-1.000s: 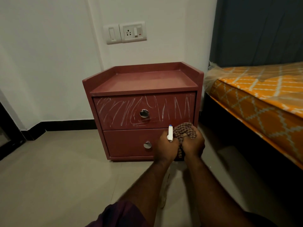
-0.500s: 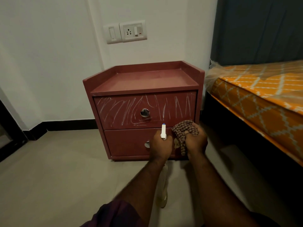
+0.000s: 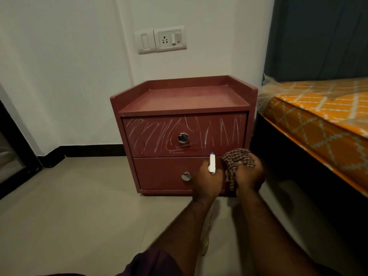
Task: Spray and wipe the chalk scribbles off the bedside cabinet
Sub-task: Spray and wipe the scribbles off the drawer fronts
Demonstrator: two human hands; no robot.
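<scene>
A dark red bedside cabinet (image 3: pixel 185 102) with two drawers stands against the wall. White chalk scribbles (image 3: pixel 151 134) cover its upper drawer front around a round metal knob (image 3: pixel 183 138). My left hand (image 3: pixel 208 181) is closed around a spray bottle (image 3: pixel 212 163), whose white nozzle with a blue tip points up in front of the lower drawer. The bottle's body hangs below my wrist, mostly hidden. My right hand (image 3: pixel 249 174) grips a bunched checked cloth (image 3: pixel 235 160) right beside it, near the cabinet's lower right corner.
A bed with an orange patterned mattress (image 3: pixel 322 120) in plastic wrap stands close on the right. A switch and socket plate (image 3: pixel 162 40) is on the wall above. A dark door frame (image 3: pixel 14 148) is at the left. Beige floor tiles (image 3: pixel 79 206) stretch in front.
Both hands have shifted slightly; the left hand with the spray bottle drew a little left of the cloth, then eased back. The scribbles look unchanged.
</scene>
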